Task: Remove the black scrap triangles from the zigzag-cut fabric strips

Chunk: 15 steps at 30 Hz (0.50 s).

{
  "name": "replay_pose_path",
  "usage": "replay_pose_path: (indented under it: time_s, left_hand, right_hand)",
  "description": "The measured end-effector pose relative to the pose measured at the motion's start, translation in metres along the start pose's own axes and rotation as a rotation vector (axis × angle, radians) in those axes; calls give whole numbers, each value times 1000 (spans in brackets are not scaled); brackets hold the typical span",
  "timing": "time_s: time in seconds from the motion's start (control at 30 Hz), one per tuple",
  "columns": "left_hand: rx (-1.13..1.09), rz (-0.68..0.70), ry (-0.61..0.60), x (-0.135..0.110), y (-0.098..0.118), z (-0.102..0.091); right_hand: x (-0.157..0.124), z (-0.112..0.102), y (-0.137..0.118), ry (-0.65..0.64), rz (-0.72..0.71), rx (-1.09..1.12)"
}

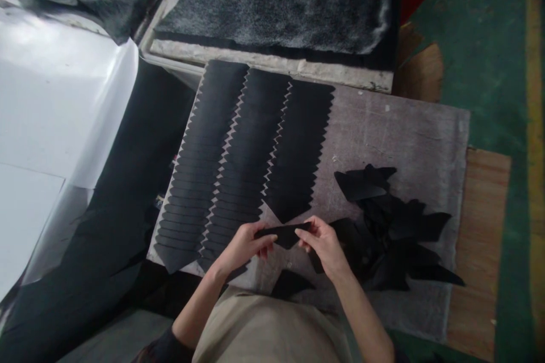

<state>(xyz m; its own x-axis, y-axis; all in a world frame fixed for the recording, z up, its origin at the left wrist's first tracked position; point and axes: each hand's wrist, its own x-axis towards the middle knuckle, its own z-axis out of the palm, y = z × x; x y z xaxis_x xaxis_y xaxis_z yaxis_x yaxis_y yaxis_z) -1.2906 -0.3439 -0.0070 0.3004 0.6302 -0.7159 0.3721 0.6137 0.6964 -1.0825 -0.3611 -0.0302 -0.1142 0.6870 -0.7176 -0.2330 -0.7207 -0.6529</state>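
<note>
A small black pointed piece of sheet material (286, 235) is stretched between my two hands, its point facing my body. My left hand (252, 243) pinches its left end, and my right hand (320, 241) pinches the right end. Just beyond them, three columns of overlapping black pieces (303, 142) lie on the board, their side corners making zigzag edges. The right column ends right above my fingers. To the right of my right hand lies a loose heap of similar black pieces (392, 232). One more black piece (292, 283) rests between my forearms, close to my body.
The greyish board (395, 130) carries the pieces and sits over a plywood sheet (481, 238). Beyond it stands a surface with a dusty black sheet (276, 3). White sheeting (51, 96) covers the left side. Green floor (489, 39) shows at right.
</note>
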Motion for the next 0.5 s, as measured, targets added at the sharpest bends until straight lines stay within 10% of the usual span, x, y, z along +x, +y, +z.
replay_pose_path:
  time_s: [0.2, 0.5]
  left_hand:
    - [-127, 42, 399, 16, -4, 2]
    - [-43, 54, 450, 20, -2, 6]
  right_hand:
    - [12, 2, 8, 173, -155, -349]
    - [20, 3, 9, 152, -211, -470]
